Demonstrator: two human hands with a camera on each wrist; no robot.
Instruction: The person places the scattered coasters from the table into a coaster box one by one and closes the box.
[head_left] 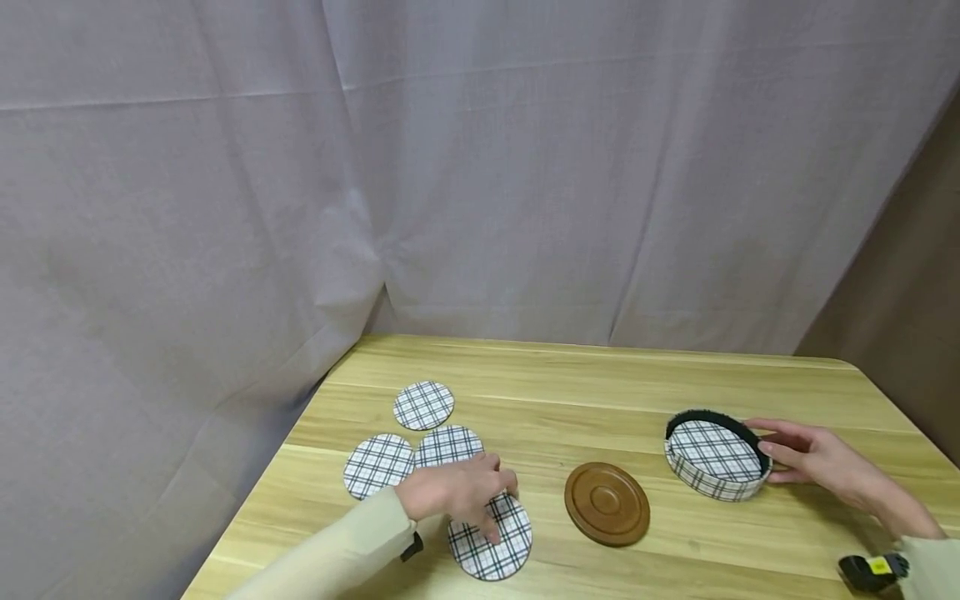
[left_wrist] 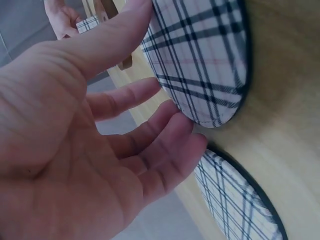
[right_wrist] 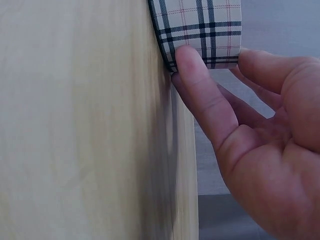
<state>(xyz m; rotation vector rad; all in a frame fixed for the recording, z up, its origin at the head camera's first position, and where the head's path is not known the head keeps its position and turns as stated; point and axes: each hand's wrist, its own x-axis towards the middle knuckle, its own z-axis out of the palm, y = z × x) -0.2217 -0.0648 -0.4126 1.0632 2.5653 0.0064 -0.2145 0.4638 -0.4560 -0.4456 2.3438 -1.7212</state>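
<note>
Left of the wooden disc (head_left: pixel 607 504), my left hand (head_left: pixel 459 487) is touching the nearest coaster (head_left: pixel 510 543); whether it's pinching, I can't tell. Rim-gripping seems best, while my right hand (head_left: pixel 821 460) is holding the plaid box (head_left: pixel 705 482).

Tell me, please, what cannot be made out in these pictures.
Head view: part of the near coaster, behind the left hand.
Head view: anything beneath the coaster inside the plaid holder, covered by that coaster.
Left wrist view: the rest of the lower coaster, cut by the bottom edge.
Right wrist view: the rest of the plaid holder, cut by the top edge.
</note>
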